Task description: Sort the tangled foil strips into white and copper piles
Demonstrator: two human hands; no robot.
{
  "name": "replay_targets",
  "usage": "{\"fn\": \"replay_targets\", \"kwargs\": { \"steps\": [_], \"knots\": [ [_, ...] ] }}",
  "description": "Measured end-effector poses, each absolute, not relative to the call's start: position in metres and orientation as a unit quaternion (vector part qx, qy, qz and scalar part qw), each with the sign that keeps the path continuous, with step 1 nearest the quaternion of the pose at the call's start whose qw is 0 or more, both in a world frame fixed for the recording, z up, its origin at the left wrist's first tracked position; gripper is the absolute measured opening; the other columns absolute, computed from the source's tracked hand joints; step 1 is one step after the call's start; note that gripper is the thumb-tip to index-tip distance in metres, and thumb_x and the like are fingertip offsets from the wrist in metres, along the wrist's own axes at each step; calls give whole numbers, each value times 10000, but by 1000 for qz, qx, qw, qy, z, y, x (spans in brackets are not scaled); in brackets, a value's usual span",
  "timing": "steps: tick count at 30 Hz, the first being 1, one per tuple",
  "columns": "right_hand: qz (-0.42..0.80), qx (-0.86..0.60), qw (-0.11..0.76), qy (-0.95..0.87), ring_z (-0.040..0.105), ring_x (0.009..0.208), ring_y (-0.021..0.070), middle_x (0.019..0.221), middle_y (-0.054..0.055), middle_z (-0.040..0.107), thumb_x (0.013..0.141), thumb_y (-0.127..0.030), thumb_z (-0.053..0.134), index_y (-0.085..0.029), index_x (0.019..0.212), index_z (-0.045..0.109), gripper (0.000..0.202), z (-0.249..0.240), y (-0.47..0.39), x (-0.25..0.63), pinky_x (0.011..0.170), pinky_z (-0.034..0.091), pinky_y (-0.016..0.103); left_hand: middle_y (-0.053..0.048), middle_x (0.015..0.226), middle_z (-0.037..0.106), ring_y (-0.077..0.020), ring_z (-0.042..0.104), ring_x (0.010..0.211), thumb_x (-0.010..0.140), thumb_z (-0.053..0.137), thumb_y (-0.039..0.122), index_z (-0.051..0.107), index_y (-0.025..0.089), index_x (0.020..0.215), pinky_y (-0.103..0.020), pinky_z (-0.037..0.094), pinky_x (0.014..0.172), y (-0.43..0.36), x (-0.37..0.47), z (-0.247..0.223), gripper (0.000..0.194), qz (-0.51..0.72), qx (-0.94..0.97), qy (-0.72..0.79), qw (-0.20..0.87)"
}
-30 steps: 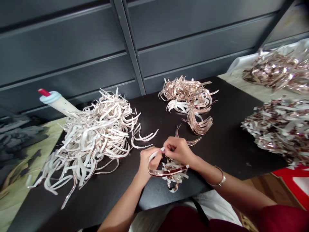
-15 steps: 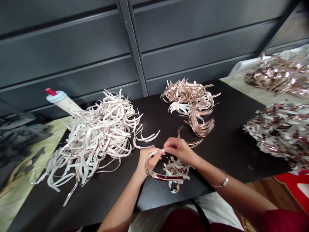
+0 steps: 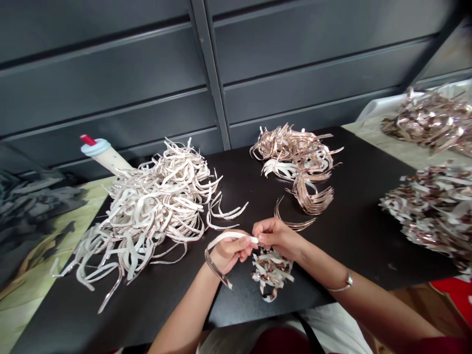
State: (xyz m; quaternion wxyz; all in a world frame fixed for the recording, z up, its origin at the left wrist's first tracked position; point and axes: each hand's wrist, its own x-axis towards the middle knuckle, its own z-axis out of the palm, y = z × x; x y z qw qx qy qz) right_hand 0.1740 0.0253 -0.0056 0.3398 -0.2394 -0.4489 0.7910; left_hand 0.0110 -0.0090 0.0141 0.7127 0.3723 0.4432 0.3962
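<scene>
A narrow, curled strip (image 3: 213, 243), white on one face and shiny rose-gold on the other, loops over my left hand (image 3: 229, 251). Thumb and fingers of that hand pinch it close to its white end. My right hand (image 3: 275, 237) is closed at that same end, its thumb and fingertips pressed together there; exactly what lies between them is partly hidden. Below the right hand, a small heap of short white and rose-gold scraps (image 3: 271, 273) rests on the black table (image 3: 236, 305).
A large pile of white-faced strips (image 3: 158, 196) covers the left of the table, beside a pale tumbler (image 3: 110, 157) with a red top. Rose-gold strips (image 3: 291, 147) lie at the back. Scraps (image 3: 438, 206) heap at the right. A grey panelled wall (image 3: 140, 73) stands behind.
The strip's loose tail has swung from over the scrap heap to the left, now hanging by my left wrist. More of its white end shows between my hands. The view has shifted slightly.
</scene>
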Motion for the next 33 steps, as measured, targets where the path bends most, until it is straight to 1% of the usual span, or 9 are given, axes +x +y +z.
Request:
{"fn": "replay_targets", "kwargs": {
  "steps": [3,5,9,11,14,18,22,27,33],
  "knots": [
    [759,-247,356,-486,402,483,73,546,-12,550,589,-461,794,-128,624,644,368,-3,24,174,451,265,208,26,424,454,-38,328,367,560,763,478,636,111,574,-194,186,359,-8,10,8,389,389,384,461,699],
    [699,-270,377,-545,451,536,91,603,2,575,644,-456,761,-135,640,654,338,0,24,175,501,328,221,36,423,436,-32,305,369,592,746,499,612,111,564,-192,176,369,-8,10,6,412,388,408,475,676],
    [598,-311,383,-632,506,617,114,670,17,592,743,-438,683,-141,664,658,309,5,23,176,580,379,242,21,513,490,-54,384,443,728,633,530,585,121,608,-195,268,430,-10,10,8,429,398,498,488,596],
    [605,-310,371,-632,504,612,111,664,10,586,743,-426,683,-139,673,655,296,5,22,175,577,375,238,32,510,474,-64,393,465,751,617,507,534,137,577,-199,281,452,-11,10,11,417,388,549,492,554],
    [668,-294,356,-583,477,568,95,614,-9,571,702,-415,719,-135,666,640,292,2,21,175,548,357,223,40,505,458,-70,387,477,763,617,440,474,152,551,-201,273,461,-11,6,12,385,356,598,485,529],
    [748,-273,330,-508,440,501,81,529,-26,545,638,-432,764,-130,623,629,331,1,23,175,502,336,213,36,521,465,-73,383,484,771,601,380,489,154,575,-205,276,469,-11,3,12,320,334,630,471,519],
    [787,-258,314,-464,481,499,83,541,-15,580,601,-433,793,-122,630,636,350,2,27,178,518,378,216,40,518,434,-71,350,495,775,589,338,474,153,547,-203,273,479,-11,5,13,316,348,665,472,462],
    [751,-275,303,-517,567,584,106,650,15,649,668,-382,764,-124,688,638,288,4,31,186,585,437,232,47,490,405,-68,335,477,788,574,323,462,154,514,-205,261,472,-12,9,13,341,372,696,476,387],
    [705,-272,289,-587,575,627,110,707,34,663,766,-398,679,-121,733,636,283,7,34,193,612,446,236,50,478,382,-71,345,463,795,548,262,425,163,498,-210,263,472,-12,9,9,336,386,716,473,338]
  ]
}}
